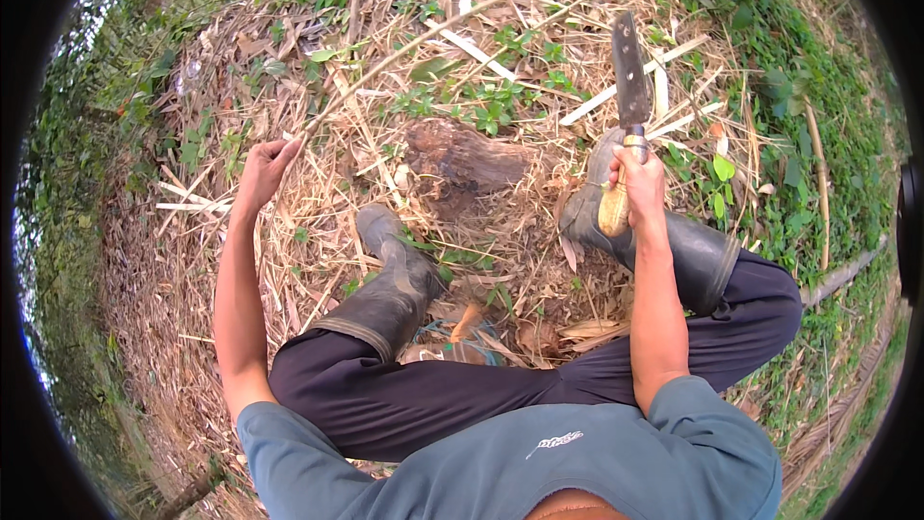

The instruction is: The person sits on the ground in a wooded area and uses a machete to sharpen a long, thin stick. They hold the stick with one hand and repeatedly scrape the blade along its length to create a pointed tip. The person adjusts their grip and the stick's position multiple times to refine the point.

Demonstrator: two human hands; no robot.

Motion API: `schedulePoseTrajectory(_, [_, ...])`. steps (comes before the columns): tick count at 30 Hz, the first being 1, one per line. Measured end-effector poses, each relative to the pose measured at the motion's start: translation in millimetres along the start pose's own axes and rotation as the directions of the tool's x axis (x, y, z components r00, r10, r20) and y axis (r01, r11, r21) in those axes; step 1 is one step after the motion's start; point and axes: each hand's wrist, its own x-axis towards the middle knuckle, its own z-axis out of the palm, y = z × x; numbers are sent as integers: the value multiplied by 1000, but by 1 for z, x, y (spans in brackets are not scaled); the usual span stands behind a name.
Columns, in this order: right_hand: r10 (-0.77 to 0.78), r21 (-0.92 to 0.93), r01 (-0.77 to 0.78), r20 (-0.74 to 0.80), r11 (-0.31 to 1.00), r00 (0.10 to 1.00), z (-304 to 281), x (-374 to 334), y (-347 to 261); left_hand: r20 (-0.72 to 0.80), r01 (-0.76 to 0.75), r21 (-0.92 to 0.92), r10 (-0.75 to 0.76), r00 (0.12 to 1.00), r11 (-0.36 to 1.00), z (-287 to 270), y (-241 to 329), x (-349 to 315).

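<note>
Nearest the camera is one grey-blue shirt (433, 467), with a single small white print (558, 443) on its chest, the only lettering in view. Below it come dark trousers (423, 400), the knees turned outward, and two black rubber boots, the left (395, 279) and the right (683, 250), planted well apart. Both hands are bare and raised. One thin stick (404, 56) has its near end pinched between the thumb and fingers of the left hand (269, 169); it slants away to the upper right over the litter (289, 260). One knife (629, 77) is in the right hand (640, 183), whose fingers are wrapped round the yellowish handle (613, 210). Its dark, broad blade points away from the body, with about three pale round spots along it; which edge is sharp I cannot tell. One short brown log (467, 159) lies between the boots, its broken edges ringed by dry litter. A wide gap separates the hands, and the stick and the knife are apart. Several pale strips (476, 53) lie scattered, at least three near the blade. Green plants (770, 106) border the litter on the right.
</note>
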Motion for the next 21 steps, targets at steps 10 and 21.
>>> schedulePoseTrajectory(10, [123, -412, -115, -6, 904, 992, 14, 12, 76, -336, 212, 234, -126, 933, 949, -77, -1, 4])
schedulePoseTrajectory(21, [187, -653, -97, 70, 751, 980, 36, 4, 97, -536, 349, 563, 10, 844, 749, -54, 13, 0])
